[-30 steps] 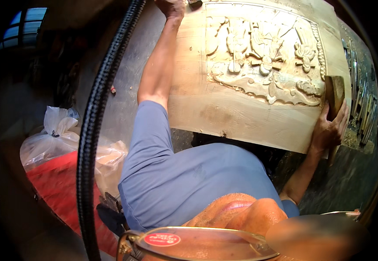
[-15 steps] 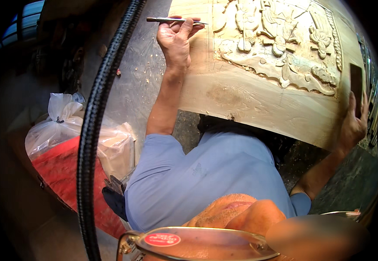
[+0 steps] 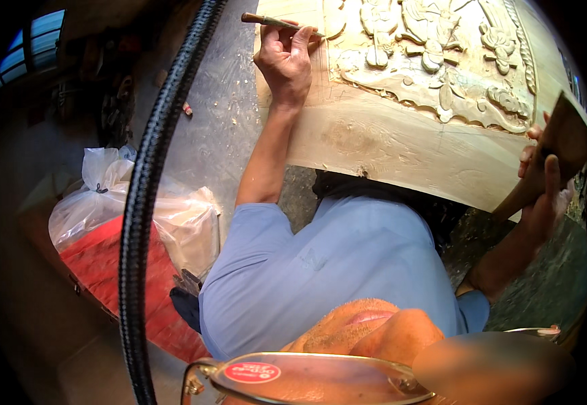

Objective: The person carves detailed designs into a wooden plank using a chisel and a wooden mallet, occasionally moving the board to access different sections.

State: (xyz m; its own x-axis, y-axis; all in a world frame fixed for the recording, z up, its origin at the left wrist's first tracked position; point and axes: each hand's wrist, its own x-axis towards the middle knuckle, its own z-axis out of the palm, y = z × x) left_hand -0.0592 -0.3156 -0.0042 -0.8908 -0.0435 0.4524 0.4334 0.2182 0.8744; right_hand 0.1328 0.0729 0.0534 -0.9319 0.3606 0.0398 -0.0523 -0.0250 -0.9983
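My left hand (image 3: 287,73) grips a slim carving chisel (image 3: 264,19) between thumb and fingers, its brown handle end pointing left. The chisel's tip meets or nearly meets the left part of the relief on a pale carved wooden panel (image 3: 388,138). Raised figures, scrolls and a rope-like border stand out on that panel. Beyond its right edge, my right hand (image 3: 547,199) is closed around a flat, dark brown wooden mallet (image 3: 567,135), which is tilted with its broad end up. My fingers show on both sides of the mallet's narrower part.
A grey surface (image 3: 219,108) with scattered wood chips lies left of the panel. Lower left are a tied clear plastic bag (image 3: 97,202) and a red bag (image 3: 131,283). A black braided cable (image 3: 146,175) crosses the view. Several thin tools (image 3: 580,182) lie at the far right.
My right hand has turned the mallet, so its broad face now shows. The left hand with the chisel has shifted slightly up and right, and the view has moved a little.
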